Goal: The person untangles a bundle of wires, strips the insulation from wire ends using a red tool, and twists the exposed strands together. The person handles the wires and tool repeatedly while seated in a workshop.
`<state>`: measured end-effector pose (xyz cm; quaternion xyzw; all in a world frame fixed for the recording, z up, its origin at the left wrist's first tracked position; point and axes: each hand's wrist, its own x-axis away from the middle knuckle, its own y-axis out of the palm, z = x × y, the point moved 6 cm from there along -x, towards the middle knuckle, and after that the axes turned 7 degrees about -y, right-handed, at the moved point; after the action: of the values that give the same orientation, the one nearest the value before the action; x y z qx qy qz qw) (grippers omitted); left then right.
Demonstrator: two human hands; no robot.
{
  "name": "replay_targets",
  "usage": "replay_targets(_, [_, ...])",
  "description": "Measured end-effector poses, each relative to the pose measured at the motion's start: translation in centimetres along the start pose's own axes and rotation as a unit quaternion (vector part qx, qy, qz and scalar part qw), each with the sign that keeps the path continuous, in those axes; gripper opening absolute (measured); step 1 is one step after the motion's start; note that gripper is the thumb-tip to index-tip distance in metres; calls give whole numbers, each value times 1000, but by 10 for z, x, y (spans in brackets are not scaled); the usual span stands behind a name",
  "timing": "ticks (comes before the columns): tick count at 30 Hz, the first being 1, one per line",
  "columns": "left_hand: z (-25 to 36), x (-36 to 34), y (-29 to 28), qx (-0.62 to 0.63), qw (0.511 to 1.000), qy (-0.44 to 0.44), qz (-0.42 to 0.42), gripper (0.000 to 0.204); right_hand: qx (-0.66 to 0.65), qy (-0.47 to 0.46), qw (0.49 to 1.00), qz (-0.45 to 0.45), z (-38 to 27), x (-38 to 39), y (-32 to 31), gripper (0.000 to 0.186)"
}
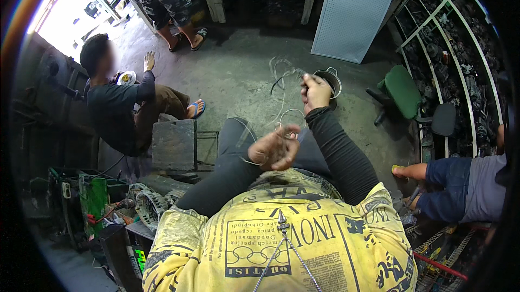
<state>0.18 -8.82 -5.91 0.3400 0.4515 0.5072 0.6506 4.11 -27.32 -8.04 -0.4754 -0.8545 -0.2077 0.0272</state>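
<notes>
My right hand [316, 93], raised in front of me, pinches a blurred tangle of thin wire [295, 71] that has a dark piece at its end. Closer to my body, my left hand [275, 148] has its fingers curled round a pale strand of the same wire. Loose loops run between both hands and over my thigh. Just beyond my right hand a metal pot [338, 82] stands on the floor, partly hidden by that hand.
On the left a person [114, 97] sits near a wooden block [174, 145]; another person [162, 0] stands behind. A green chair [401, 92], racks of parts [466, 75] and a person in shorts [460, 189] are right. An alternator-like part [149, 208] lies lower left.
</notes>
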Motion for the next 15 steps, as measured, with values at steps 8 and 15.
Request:
replay_targets(8, [137,45,-9,57,900,295,316,71,225,-87,936,-256,15,39,-11,16])
replay_targets(15, [108,24,67,-539,767,59,344,38,508,-261,772,-280,-21,72,-13,17])
